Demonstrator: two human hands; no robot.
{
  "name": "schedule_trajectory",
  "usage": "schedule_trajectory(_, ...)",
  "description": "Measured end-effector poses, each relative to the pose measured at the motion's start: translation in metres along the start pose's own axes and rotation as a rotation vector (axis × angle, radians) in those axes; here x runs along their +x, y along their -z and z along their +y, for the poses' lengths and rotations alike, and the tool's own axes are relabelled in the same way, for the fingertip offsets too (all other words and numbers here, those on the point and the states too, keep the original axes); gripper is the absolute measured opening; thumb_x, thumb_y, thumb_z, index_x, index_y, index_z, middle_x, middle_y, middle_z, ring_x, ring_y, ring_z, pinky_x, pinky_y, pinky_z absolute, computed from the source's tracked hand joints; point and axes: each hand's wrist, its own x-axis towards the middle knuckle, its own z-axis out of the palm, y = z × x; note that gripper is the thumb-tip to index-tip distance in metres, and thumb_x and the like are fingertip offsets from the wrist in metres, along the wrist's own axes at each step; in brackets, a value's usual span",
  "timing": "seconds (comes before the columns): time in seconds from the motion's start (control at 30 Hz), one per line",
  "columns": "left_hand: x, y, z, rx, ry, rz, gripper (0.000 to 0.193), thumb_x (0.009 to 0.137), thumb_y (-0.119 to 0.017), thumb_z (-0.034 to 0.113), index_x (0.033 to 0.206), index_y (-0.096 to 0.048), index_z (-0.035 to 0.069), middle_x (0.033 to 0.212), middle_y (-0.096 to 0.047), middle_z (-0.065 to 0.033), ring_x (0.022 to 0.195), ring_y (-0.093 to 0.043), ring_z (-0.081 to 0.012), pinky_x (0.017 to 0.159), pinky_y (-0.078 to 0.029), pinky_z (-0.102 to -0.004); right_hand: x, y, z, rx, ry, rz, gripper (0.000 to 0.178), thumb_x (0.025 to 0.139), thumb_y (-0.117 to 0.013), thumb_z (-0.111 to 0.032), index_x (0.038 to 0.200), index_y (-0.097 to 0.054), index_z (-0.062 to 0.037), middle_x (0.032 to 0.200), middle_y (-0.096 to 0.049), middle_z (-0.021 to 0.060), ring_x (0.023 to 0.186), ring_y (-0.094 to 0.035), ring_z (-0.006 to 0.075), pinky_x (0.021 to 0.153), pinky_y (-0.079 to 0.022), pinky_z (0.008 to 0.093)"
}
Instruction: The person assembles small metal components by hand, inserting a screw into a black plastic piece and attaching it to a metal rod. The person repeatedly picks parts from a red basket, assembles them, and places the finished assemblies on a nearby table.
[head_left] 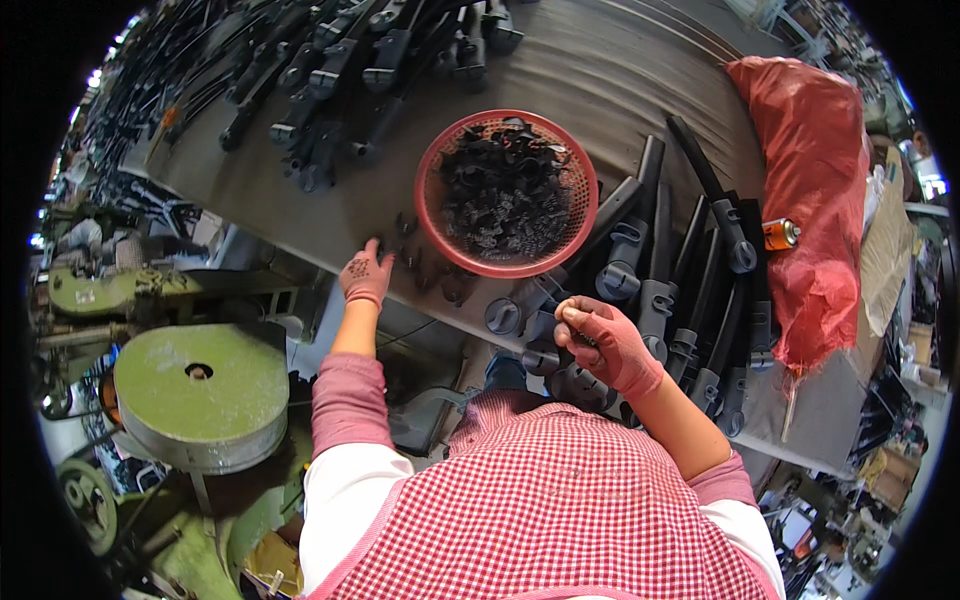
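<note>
Left hand (366, 275): one, at the near left edge of the desk (270, 190); thumb and forefinger stand wide, fingertips just beside the loose dark pieces, with no piece clearly in its grasp.
Right hand (615, 350): one, right of the left hand and near the fittings; the fingers are curled and the grip is narrow, thumb against forefinger; whether a small piece is pinched inside, I cannot tell.
Loose dark pieces (455, 290): roughly five or six, blurred, lying between the left hand and the basket.
Good picking: the step seems to be taking up one loose piece; best to pinch a single piece by its edge, keep the wrist low, and avoid sweeping others off the near edge.
Good steadying: the right hand would do well to hold its pinch light and clear of the fittings.
Red basket (505, 270): one, round, mid-desk, far of both hands.
Black pieces in the basket (510, 190): a tangled heap, too many to count.
Grey fittings (655, 305): about ten on the right, many on black tubes (663, 235); overlap prevents an exact count.
Far-left tubes (330, 80): dozens, uncountable.
Red bag (810, 140): one, far right.
Orange cylinder (780, 235): one, against the bag's left side.
</note>
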Motion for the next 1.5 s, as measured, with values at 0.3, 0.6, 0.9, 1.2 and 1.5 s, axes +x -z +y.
schedule_trajectory(0.3,0.018,0.022,0.216,-0.304,-0.706,0.072,0.024,0.084,-0.068,0.024,0.107,-0.065,0.015,0.098,-0.066,-0.0092,0.088,-0.066,-0.0311,0.074,-0.054,-0.0414,-0.014,0.01,-0.004,0.242,0.232,-0.049,0.018,0.097,-0.054,-0.008,0.113,-0.059,-0.0024,0.101,-0.059,0.0059,0.079,-0.058,0.0102,0.071,-0.049,0.0217)
schedule_trajectory(0.6,0.019,-0.007,0.264,-0.417,-0.561,0.154,0.017,0.084,-0.065,0.024,0.095,-0.064,0.011,0.096,-0.064,-0.0124,0.083,-0.066,-0.0361,0.07,-0.053,-0.0446,-0.049,0.03,-0.002,0.135,0.255,0.278,0.025,0.101,-0.055,-0.03,0.099,-0.063,-0.0057,0.079,-0.066,0.0031,0.049,-0.046,0.0038,0.042,-0.031,0.0186)
schedule_trajectory(0.9,-0.059,0.076,0.257,-1.609,0.063,-0.723,0.015,0.095,-0.057,0.012,0.111,-0.058,0.012,0.081,-0.061,-0.0022,0.064,-0.057,-0.0085,0.049,-0.043,-0.0187,-0.036,0.039,-0.018,0.428,0.451,-0.024,0.021,0.099,-0.05,-0.008,0.117,-0.057,0.0014,0.103,-0.064,0.0133,0.09,-0.064,0.0183,0.08,-0.057,0.0289)
schedule_trajectory(1.2,-0.184,0.162,0.26,-1.302,-0.519,-0.151,0.023,0.083,-0.076,0.006,0.104,-0.068,0.003,0.089,-0.068,0.0013,0.079,-0.06,-0.0043,0.073,-0.05,-0.021,-0.045,0.011,-0.018,0.309,0.542,-0.045,0.011,0.094,-0.065,-0.005,0.105,-0.064,-0.0016,0.103,-0.07,0.0113,0.094,-0.07,0.0206,0.084,-0.059,0.031)
schedule_trajectory(1.5,-0.217,0.15,0.246,-1.825,-0.028,-0.615,0.024,0.095,-0.066,0.02,0.112,-0.063,0.003,0.086,-0.064,-0.0005,0.069,-0.056,-0.0039,0.055,-0.041,-0.0174,-0.065,0.014,-0.015,-0.151,0.487,-0.203,0.017,0.095,-0.065,-0.01,0.106,-0.066,0.0027,0.091,-0.067,0.0039,0.077,-0.065,0.0097,0.071,-0.055,0.024)
